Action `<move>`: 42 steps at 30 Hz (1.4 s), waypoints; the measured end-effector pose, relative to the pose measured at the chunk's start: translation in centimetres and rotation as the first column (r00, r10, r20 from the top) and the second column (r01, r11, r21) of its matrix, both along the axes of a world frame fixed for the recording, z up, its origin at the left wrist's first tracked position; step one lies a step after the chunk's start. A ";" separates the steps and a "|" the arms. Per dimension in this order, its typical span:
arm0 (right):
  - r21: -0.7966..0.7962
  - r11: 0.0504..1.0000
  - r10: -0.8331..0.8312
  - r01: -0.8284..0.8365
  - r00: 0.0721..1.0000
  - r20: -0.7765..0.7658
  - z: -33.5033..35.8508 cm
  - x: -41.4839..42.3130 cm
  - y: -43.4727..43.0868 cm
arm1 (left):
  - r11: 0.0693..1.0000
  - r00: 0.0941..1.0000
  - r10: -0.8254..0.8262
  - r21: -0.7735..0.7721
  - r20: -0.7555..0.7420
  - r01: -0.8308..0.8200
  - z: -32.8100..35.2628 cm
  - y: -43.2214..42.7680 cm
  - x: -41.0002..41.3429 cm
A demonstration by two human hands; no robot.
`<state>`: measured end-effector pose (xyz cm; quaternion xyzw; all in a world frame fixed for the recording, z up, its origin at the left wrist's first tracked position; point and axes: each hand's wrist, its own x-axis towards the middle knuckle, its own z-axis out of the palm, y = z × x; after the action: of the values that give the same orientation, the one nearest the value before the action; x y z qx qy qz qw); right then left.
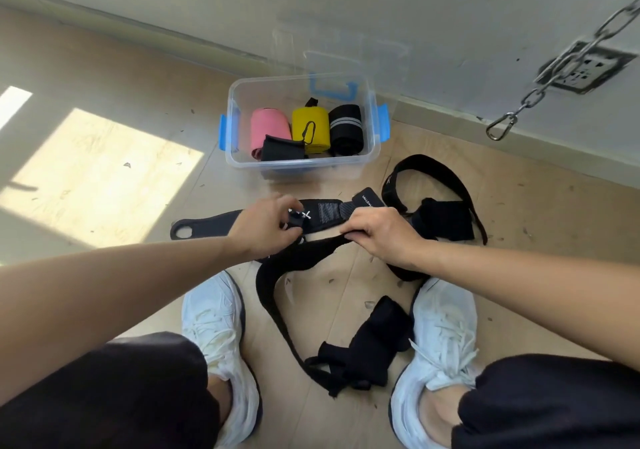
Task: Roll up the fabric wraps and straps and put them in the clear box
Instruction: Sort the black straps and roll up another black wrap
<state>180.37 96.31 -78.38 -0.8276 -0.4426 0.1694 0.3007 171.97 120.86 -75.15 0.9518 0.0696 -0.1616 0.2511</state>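
Observation:
A clear box [242, 95] with blue latches stands on the floor by the wall. Inside lie a pink roll [268, 126], a yellow roll [313, 121], a black roll with grey stripes [346, 126] and a small black bundle [280, 148]. In front of it a flat black wrap [207, 225] lies across the floor. My left hand [266, 226] pinches a small black part at the wrap's middle. My right hand [377, 232] grips the wrap's right end and a black strap beneath it. A long black strap [273, 296] loops down between my shoes to a padded black piece [374, 341].
A second looped black strap with a pad [446, 220] lies to the right of my hands. A steel chain with a carabiner [502, 128] hangs at the upper right near a wall socket [585, 67]. My white shoes [214, 330] flank the lower strap.

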 end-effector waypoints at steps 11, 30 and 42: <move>0.245 0.936 0.123 -0.252 0.888 0.443 2.6 1.1 -3.2 | 0.827 0.780 -0.163 -0.515 -0.605 -0.227 1.9 -4.1 0.4; 0.194 0.981 -0.011 -0.004 0.997 0.074 1.9 -0.2 -2.1 | 0.695 0.891 -0.037 -0.652 -0.452 -0.302 0.8 -1.9 1.7; -0.013 0.939 -0.314 0.344 0.838 -0.446 2.5 0.1 -0.9 | 0.817 0.882 -0.063 -0.532 -0.467 -0.223 0.5 -2.0 1.3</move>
<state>180.46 95.45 -75.90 -0.8203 -0.2196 0.2832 0.4457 173.27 118.82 -74.63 0.7613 0.1170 -0.3867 0.5072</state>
